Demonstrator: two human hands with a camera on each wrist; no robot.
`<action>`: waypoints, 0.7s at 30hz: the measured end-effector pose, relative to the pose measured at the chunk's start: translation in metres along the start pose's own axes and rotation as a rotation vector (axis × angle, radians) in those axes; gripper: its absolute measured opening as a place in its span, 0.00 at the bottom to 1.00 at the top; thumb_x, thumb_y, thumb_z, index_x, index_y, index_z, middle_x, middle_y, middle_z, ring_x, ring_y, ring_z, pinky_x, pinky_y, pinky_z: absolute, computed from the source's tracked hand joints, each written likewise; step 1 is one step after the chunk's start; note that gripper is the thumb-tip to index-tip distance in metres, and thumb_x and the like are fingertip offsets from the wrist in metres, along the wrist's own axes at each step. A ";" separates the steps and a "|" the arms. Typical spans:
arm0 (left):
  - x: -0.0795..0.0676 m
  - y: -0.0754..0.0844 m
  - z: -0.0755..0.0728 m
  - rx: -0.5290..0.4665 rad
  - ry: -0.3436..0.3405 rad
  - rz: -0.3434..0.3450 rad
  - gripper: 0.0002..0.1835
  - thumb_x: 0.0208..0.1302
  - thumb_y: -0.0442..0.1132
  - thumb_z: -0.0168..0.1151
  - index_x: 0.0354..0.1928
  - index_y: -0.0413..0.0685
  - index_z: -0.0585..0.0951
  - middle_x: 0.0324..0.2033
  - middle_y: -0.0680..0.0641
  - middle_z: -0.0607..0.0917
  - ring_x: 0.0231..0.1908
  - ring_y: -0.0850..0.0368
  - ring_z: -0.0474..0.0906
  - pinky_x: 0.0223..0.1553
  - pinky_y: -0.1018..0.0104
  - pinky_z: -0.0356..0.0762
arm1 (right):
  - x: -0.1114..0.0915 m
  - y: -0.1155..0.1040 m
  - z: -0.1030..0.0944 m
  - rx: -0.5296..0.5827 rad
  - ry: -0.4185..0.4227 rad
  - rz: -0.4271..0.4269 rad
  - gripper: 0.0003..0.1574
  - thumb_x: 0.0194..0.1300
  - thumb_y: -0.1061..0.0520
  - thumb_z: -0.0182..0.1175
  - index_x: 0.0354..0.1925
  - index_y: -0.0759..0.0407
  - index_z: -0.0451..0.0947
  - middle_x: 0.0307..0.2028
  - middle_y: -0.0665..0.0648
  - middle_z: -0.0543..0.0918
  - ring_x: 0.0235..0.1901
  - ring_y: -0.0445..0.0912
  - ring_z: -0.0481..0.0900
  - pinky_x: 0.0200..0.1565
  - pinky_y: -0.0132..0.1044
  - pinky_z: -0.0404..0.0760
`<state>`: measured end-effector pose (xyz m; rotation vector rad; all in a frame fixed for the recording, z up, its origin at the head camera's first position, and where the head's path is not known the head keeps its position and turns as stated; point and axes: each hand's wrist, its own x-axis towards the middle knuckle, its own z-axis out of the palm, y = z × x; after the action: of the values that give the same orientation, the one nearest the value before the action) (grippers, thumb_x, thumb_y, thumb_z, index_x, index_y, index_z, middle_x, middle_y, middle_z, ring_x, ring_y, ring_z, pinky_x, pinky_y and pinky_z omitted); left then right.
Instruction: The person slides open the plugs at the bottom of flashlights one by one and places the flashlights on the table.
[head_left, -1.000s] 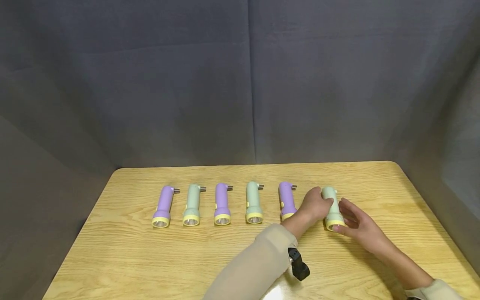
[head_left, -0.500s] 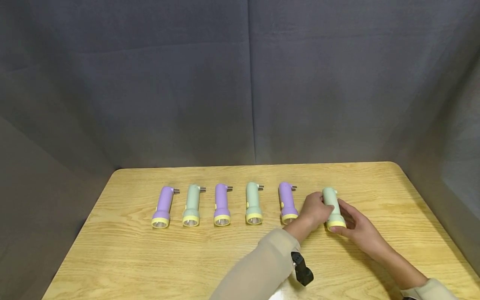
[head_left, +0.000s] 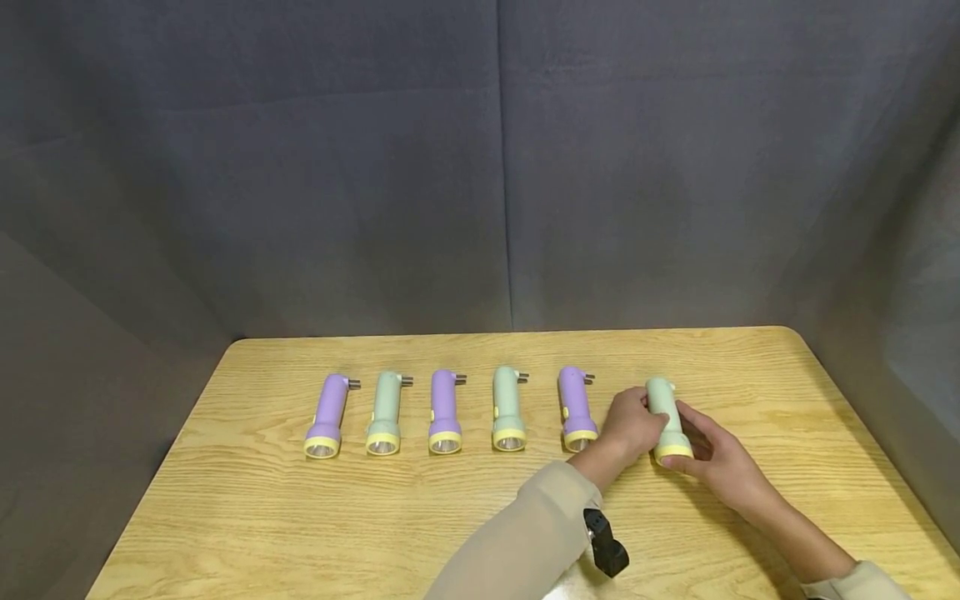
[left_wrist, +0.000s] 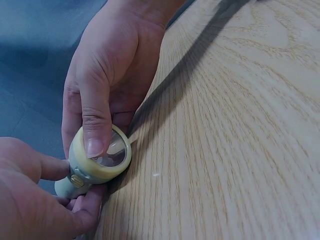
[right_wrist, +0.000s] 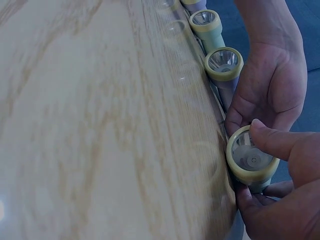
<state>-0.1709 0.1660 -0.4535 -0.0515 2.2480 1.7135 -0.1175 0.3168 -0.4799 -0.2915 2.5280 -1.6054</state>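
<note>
At the right end of a row lies a pale green flashlight (head_left: 662, 398) with a yellow lens rim. My left hand (head_left: 632, 423) grips its body from the left side, thumb across the top. My right hand (head_left: 723, 467) holds the lens end, its thumb on the yellow rim. The left wrist view shows the lens rim (left_wrist: 102, 167) and a small yellow switch (left_wrist: 77, 180) close to the left hand (left_wrist: 30, 192). In the right wrist view, the right hand's thumb crosses the rim of the green flashlight (right_wrist: 250, 172). Part of its body is hidden by fingers.
Left of the hands, purple flashlights (head_left: 575, 398) and green flashlights (head_left: 507, 400) alternate in a spaced row, lenses toward me, plug prongs pointing right. They lie on a wood-grain table (head_left: 337, 525). Dark grey cloth (head_left: 375, 208) stands behind and at the sides.
Both hands have brought the green flashlight slightly toward me, and the right thumb has settled on the rim. The lens end of the neighbouring purple flashlight shows more. Little differs over the last half second.
</note>
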 end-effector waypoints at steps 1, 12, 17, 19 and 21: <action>0.000 0.000 0.000 0.001 0.001 -0.002 0.12 0.65 0.29 0.67 0.50 0.41 0.84 0.40 0.48 0.85 0.42 0.59 0.80 0.49 0.66 0.81 | 0.000 0.000 0.000 -0.002 0.002 0.003 0.55 0.67 0.64 0.67 0.78 0.73 0.44 0.70 0.80 0.60 0.66 0.76 0.63 0.53 0.22 0.76; -0.003 0.001 -0.001 0.061 0.000 0.026 0.13 0.63 0.30 0.69 0.49 0.45 0.86 0.39 0.50 0.86 0.41 0.62 0.81 0.48 0.68 0.80 | -0.004 -0.007 0.001 -0.047 0.019 0.061 0.57 0.66 0.60 0.70 0.77 0.74 0.45 0.70 0.81 0.61 0.65 0.75 0.66 0.55 0.34 0.82; -0.007 0.007 -0.002 -0.010 -0.019 0.065 0.14 0.63 0.28 0.69 0.51 0.43 0.85 0.40 0.50 0.87 0.42 0.62 0.81 0.49 0.70 0.79 | -0.008 -0.018 -0.003 -0.021 0.033 0.046 0.57 0.65 0.60 0.70 0.78 0.73 0.46 0.72 0.78 0.58 0.68 0.72 0.62 0.54 0.21 0.76; -0.009 0.010 -0.004 -0.039 -0.033 0.078 0.15 0.64 0.27 0.68 0.53 0.43 0.85 0.41 0.50 0.87 0.43 0.62 0.81 0.49 0.71 0.80 | -0.009 -0.023 -0.005 -0.019 0.033 0.039 0.57 0.65 0.60 0.70 0.78 0.72 0.46 0.72 0.78 0.58 0.68 0.73 0.63 0.54 0.22 0.78; -0.011 0.014 -0.005 -0.056 -0.045 0.090 0.16 0.64 0.27 0.67 0.54 0.42 0.84 0.41 0.49 0.87 0.43 0.62 0.81 0.48 0.71 0.80 | -0.011 -0.029 -0.007 -0.005 0.034 0.043 0.57 0.65 0.61 0.70 0.79 0.71 0.45 0.72 0.78 0.58 0.66 0.74 0.65 0.52 0.27 0.81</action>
<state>-0.1645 0.1630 -0.4359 0.0768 2.2008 1.8051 -0.1058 0.3132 -0.4507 -0.2110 2.5451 -1.6027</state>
